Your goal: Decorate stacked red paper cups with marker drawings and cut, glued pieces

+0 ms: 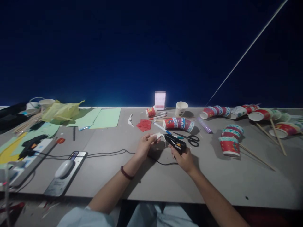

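My left hand (144,145) pinches a small white paper piece (159,136) just above the grey table (165,179). My right hand (184,159) grips a black glue gun (175,143), its nozzle pointing at the white piece. A black cord (106,154) runs from the gun leftward across the table. Right behind my hands lie black scissors (193,139), a blue marker (163,129) and a lying stack of patterned paper cups (178,123). Red paper scraps (144,125) lie a little further left.
More patterned cups (229,142) and wooden sticks (257,156) fill the right side. A white cup (181,108) stands at the back. Green paper sheets (105,118), a yellow bag (60,111), a power strip (63,171) and a second black glue gun (29,145) sit at left.
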{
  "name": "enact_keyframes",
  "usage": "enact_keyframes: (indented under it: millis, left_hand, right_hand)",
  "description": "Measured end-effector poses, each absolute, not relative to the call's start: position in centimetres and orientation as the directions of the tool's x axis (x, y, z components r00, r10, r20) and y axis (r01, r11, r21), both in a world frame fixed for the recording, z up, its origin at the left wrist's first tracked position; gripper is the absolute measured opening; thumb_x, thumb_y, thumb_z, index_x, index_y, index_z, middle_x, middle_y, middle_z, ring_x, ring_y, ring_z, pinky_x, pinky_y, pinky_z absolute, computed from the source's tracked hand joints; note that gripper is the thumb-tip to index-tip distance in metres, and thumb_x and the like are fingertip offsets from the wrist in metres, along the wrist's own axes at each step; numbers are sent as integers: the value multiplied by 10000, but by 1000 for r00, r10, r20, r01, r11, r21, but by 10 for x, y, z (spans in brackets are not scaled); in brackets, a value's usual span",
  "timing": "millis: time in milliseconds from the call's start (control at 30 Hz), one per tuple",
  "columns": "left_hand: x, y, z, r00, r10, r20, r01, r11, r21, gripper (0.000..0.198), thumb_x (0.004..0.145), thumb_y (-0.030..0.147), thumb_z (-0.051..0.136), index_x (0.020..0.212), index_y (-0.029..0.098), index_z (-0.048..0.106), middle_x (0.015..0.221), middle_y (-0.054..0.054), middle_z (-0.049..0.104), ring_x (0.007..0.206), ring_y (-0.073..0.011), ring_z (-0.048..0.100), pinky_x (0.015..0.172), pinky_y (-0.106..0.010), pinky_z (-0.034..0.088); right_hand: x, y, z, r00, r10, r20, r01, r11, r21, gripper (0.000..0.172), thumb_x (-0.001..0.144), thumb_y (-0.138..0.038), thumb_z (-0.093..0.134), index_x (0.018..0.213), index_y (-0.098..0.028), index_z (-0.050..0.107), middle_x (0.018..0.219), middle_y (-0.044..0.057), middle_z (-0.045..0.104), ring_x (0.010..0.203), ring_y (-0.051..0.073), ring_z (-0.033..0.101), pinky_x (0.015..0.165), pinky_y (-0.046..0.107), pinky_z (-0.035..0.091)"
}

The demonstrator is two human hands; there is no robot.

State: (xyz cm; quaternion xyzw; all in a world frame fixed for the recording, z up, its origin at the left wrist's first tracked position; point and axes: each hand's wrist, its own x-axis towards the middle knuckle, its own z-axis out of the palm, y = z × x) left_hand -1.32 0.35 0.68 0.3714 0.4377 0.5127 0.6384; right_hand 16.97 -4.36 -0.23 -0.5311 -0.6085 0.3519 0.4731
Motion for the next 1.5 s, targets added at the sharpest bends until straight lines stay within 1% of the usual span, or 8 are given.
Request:
enact_keyframes:
  millis: [133,300,500,733,900,1100,1300,1500]
  left_hand:
    - [-12,0,11,53,986,-157,-263,165,950,296,679,403,748,768,124,703,734,-66,715,657,-145,641,676,-256,498]
    - [-9,-3,15,36,990,-137,-239,141,961,300,653,414,762,712,131,682,668,-56,702,603,-142,625,629,-251,481]
    - [-8,-4,16,51,990,-131,-253,140,957,293,647,409,766,699,135,677,653,-50,699,586,-132,615,622,-246,476]
    - [-7,-5,17,54,989,-135,-242,144,959,315,644,426,769,698,130,676,653,-53,701,585,-126,613,628,-246,479]
    - [-7,-5,17,59,989,-136,-245,146,958,320,635,428,775,694,130,677,660,-59,706,582,-129,613,627,-250,483]
    - [-7,-5,19,56,991,-122,-232,132,964,318,644,427,768,705,128,678,663,-59,705,589,-131,614,631,-253,487]
    - [-7,-5,17,56,991,-120,-245,131,961,310,643,418,765,698,126,675,664,-60,706,592,-131,618,629,-246,481]
    - [-7,-5,17,44,991,-130,-240,137,961,311,635,420,768,692,129,676,652,-59,704,587,-131,615,622,-248,474]
  right_hand:
    - [169,-43,-1,10,982,188,320,175,-931,250,797,-362,587,718,-146,682,505,1,567,463,132,519,489,239,436]
    - [168,-44,-3,-11,982,187,339,179,-924,256,813,-367,571,731,-150,678,525,6,579,474,136,520,502,241,436]
    - [168,-44,-7,0,987,162,354,151,-923,252,811,-378,570,700,-168,654,512,8,573,470,150,524,477,245,432]
    - [168,-44,-6,7,988,152,359,139,-923,273,808,-374,569,638,-164,604,506,5,567,475,144,518,484,240,423]
    - [168,-44,-1,-12,983,185,428,173,-887,288,813,-351,551,591,-169,585,479,8,560,469,146,522,495,245,419]
    - [168,-44,1,-25,980,200,440,190,-877,285,808,-336,541,585,-168,600,471,7,559,465,144,523,505,243,423]
    - [169,-43,-3,-5,982,188,471,168,-866,313,815,-397,516,616,-178,620,476,15,571,461,165,553,498,250,449]
    - [169,-43,-4,-19,985,171,478,159,-864,316,817,-405,509,618,-182,613,495,23,594,467,169,569,489,246,456]
